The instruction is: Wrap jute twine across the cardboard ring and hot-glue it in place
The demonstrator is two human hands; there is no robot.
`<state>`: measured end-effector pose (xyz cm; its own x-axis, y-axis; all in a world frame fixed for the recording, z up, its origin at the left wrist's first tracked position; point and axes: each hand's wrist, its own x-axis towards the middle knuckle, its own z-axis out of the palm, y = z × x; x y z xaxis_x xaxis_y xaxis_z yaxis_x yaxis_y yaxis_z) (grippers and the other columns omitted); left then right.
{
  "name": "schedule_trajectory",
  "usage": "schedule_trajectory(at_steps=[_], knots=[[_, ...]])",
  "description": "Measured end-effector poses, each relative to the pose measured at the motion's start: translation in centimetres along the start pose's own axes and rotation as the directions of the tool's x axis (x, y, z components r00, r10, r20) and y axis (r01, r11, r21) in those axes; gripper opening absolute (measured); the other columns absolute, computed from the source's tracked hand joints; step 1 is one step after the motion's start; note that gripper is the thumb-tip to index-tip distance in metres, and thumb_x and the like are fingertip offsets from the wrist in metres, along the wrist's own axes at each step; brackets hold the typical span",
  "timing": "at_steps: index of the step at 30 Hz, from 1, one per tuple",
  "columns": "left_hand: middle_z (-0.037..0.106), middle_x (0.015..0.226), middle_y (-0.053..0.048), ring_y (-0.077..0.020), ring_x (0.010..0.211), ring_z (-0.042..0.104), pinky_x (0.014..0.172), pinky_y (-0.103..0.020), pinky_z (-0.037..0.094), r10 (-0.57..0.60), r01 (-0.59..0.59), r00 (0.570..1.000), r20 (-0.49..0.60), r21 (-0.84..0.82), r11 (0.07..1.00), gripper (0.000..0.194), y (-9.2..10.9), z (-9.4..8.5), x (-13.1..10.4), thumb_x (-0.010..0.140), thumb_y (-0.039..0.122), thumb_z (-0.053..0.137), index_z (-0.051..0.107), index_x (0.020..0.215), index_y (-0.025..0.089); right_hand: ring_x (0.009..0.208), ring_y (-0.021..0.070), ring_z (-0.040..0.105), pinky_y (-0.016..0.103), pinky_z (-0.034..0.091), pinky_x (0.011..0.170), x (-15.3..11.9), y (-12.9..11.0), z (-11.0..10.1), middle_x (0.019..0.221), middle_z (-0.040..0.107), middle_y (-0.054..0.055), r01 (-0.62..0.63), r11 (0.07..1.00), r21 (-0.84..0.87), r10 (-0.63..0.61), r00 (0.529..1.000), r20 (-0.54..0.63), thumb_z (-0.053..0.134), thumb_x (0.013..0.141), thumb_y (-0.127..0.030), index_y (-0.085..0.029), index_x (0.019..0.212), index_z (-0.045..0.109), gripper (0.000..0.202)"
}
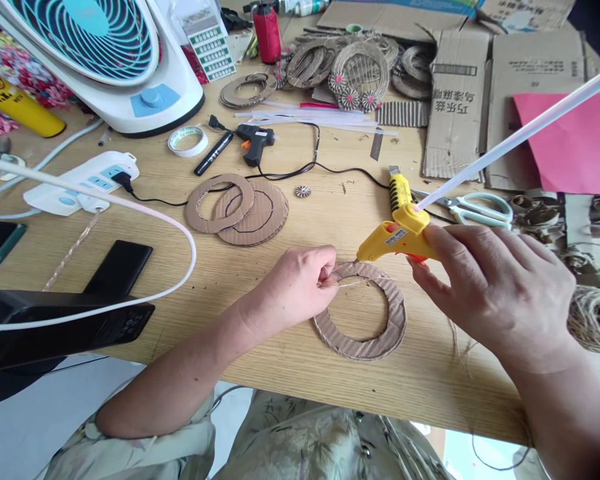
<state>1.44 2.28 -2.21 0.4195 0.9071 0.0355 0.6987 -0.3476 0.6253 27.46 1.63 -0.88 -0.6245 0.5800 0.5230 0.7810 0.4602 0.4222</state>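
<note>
yellow glue gun [397, 237], brown cardboard ring [363, 340], pink paper [575, 143]

Bare forearms, short pale-green patterned sleeve [145, 447], matching leaf-print garment over the lap [320, 440]

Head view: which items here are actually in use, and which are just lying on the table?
In use:
left hand pinching twine
cardboard ring
right hand holding yellow glue gun

Lying about:
black glue gun
tape roll
scissors
fan
power strip
pink paper
spare cardboard rings
</note>
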Motion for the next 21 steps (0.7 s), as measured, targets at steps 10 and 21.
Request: schedule_trajectory(at_steps=[10, 21], knots=[[0.055, 0.061, 0.005, -0.0082, 0.054, 0.047, 0.054, -0.022, 0.030, -0.035, 0.035, 0.999, 0.009, -0.013, 0.999, 0.022, 0.50, -0.16, 0.08, 0.078, 0.005, 0.060, 0.047, 0.067, 0.018, 0.067, 0.0180, 0.053, 0.034, 0.035, 0.058, 0.12, 0.08, -0.05, 0.096, 0.072, 0.005, 0.003, 1.000, 0.016, -0.003, 1.000, -0.022, 0.065, 0.086, -0.033, -0.018, 0.125, 0.056, 0.043], [0.055, 0.061, 0.005, -0.0084, 0.055, 0.048, 0.054, -0.022, 0.031, -0.039, 0.040, 0.999, 0.017, -0.028, 0.999, 0.023, 0.76, -0.27, 0.08, 0.078, 0.004, 0.062, 0.047, 0.067, 0.018, 0.071, 0.0188, 0.053, 0.033, 0.038, 0.061, 0.57, -0.28, -0.17, 0.094, 0.072, 0.006, 0.041, 0.999, 0.024, -0.041, 0.999, -0.024, 0.069, 0.085, -0.032, -0.013, 0.122, 0.061, 0.043]])
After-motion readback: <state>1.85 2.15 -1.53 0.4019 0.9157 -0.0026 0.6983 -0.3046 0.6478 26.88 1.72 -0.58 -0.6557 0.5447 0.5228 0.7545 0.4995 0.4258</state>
